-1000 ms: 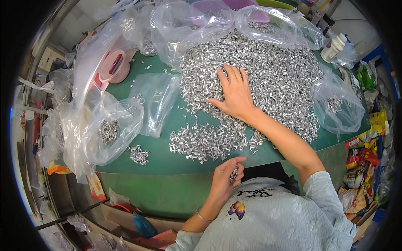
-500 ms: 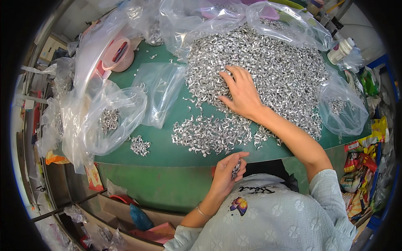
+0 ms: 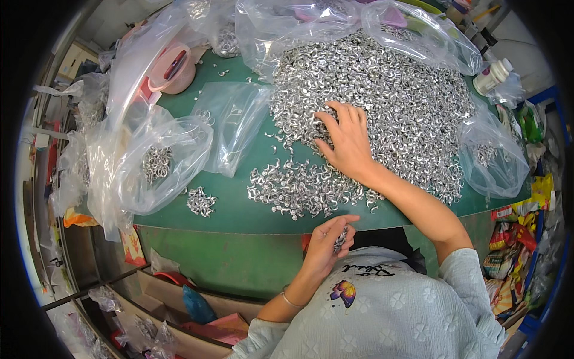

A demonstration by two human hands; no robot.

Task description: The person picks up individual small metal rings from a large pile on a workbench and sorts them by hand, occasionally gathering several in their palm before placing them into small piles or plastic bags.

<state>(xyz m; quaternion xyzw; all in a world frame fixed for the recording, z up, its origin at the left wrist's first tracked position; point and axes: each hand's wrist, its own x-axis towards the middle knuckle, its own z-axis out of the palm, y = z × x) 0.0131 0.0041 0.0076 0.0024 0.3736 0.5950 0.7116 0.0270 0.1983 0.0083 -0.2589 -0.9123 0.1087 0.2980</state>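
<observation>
A large heap of small curved silver metal pieces (image 3: 412,113) covers the back and right of the green tabletop (image 3: 239,210). My right hand (image 3: 348,142) lies on the heap's left side, fingers apart and a little bent, fingertips among the pieces; nothing gripped shows. At the table's front edge, my left hand (image 3: 326,242) is closed round several silver metal pieces (image 3: 340,239), partly hidden by the fingers. Between the hands spreads a smaller, looser batch of the same pieces (image 3: 293,190). Farther left sits a little separate pile (image 3: 201,202).
Clear plastic bags (image 3: 230,128) lie left of the heap, one with silver rings (image 3: 156,163) inside. A pink tub (image 3: 173,70) stands at the back left, a white bottle (image 3: 492,76) at the back right. Below the table's left is an open drawer (image 3: 221,305).
The whole view has shifted slightly. My right hand's fingers are a bit more bent on the heap; my left hand keeps its hold on the pieces.
</observation>
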